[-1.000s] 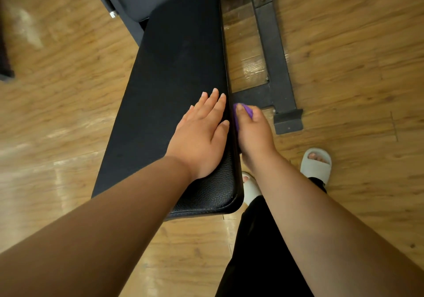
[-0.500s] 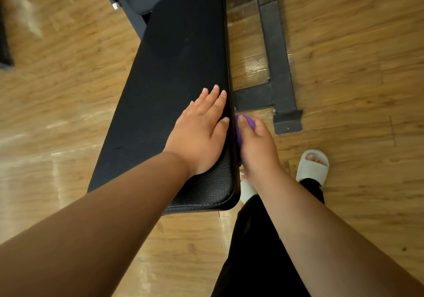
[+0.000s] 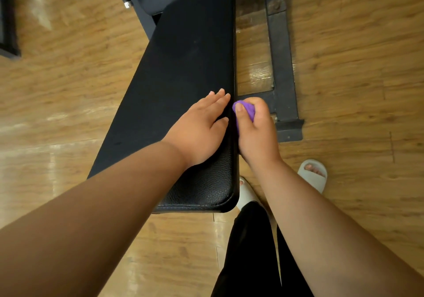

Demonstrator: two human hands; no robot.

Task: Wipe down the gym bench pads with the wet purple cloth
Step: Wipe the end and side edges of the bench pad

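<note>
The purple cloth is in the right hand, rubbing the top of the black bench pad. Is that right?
Not the top. In the head view the right hand holds the purple cloth against the side edge of the black bench pad; only the left hand lies flat on top.

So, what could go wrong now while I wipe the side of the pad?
1. The cloth is bunched small in the right hand, so strokes along the side of the pad may leave strips unwiped.
2. A wet cloth could drip on the glossy floor near the slipper; slipping is possible.
</note>
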